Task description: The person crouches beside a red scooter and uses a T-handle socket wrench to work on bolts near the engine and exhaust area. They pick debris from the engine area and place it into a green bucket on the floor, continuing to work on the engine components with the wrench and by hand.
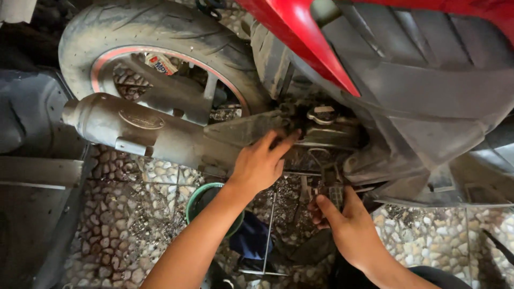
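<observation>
Left hand (pixel 261 163) rests with spread fingers on the grimy engine case (pixel 321 136) to steady it, while the right hand (pixel 342 217), just below, pinches a small dark part (pixel 333 187).

Exhaust pipe (pixel 134 126) probably across engine (pixel 321 134) access

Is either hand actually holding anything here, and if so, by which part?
Left hand holds nothing; its fingertips press the grimy engine case beside the exhaust. Right hand seems to grip a small dark part underneath; where exactly cannot be told.
</observation>
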